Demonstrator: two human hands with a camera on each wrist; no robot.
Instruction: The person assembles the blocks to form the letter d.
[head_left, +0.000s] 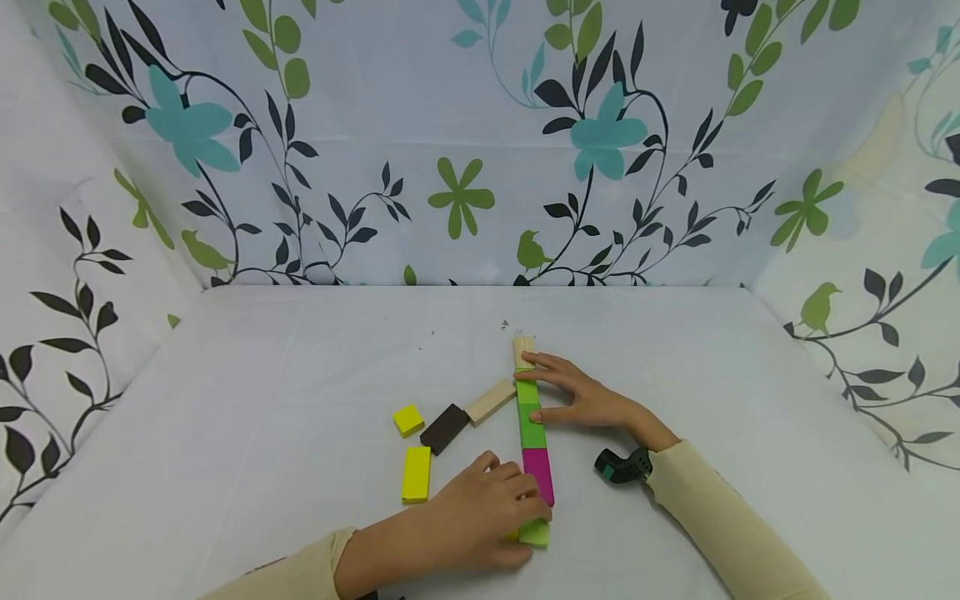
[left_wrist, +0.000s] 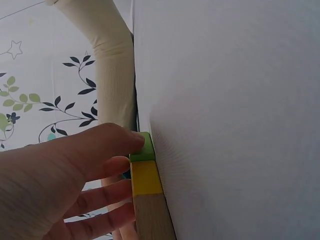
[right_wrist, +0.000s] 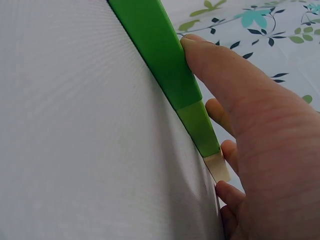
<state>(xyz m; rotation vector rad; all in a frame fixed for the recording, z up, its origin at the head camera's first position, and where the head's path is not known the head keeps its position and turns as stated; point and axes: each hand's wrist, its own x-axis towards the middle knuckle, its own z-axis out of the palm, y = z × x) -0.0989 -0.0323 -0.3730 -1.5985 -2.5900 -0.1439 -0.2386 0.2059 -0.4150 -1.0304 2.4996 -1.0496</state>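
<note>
A straight line of wooden blocks runs away from me in the head view. A light green block (head_left: 534,536) lies at its near end, then a magenta block (head_left: 538,477), a green block (head_left: 532,429), a lime block (head_left: 527,390) and a pale wood piece (head_left: 522,347). My left hand (head_left: 465,517) pinches the light green block; in the left wrist view its thumb presses on that block, beside a yellow block (left_wrist: 146,178) and a wood block (left_wrist: 154,216). My right hand (head_left: 585,398) rests along the far half, fingers spread, thumb touching the green block (right_wrist: 165,60).
Left of the line, a pale wood block (head_left: 491,402) slants toward a dark brown block (head_left: 445,428). A small yellow block (head_left: 408,420) and a longer yellow block (head_left: 416,475) lie further left. A black wrist device (head_left: 622,466) sits by the right sleeve. Patterned cloth (head_left: 465,150) hangs behind.
</note>
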